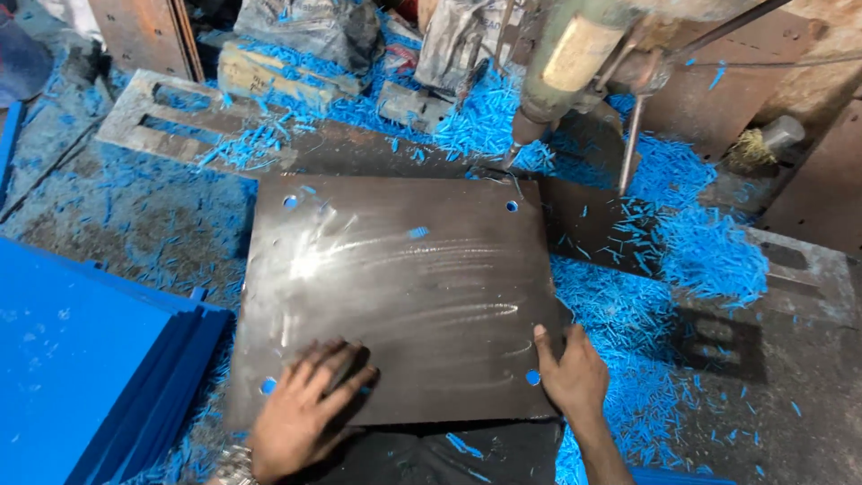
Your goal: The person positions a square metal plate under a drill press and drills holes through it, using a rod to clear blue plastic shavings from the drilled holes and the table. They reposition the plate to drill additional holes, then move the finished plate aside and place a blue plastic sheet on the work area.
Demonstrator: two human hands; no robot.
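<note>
Head view looks down on a dark metal plate (pixel 404 296) lying flat on the bench (pixel 790 359), with a drill head (pixel 575 63) over its 12 o'clock edge. Left hand (pixel 301 413) lies spread, palm down, on the plate near 7 o'clock. Right hand (pixel 570 373) grips the edge at 4 o'clock, thumb on top beside a corner hole (pixel 533 378). Holding well here means, I judge, steady downward pressure with fingers kept away from the bit. Blue shavings (pixel 709 251) heap at 3 o'clock; stacked blue sheets (pixel 81 359) sit at 9 o'clock. Grey crumpled sacks (pixel 305 27) lie at 11 o'clock; any labels are unreadable.
</note>
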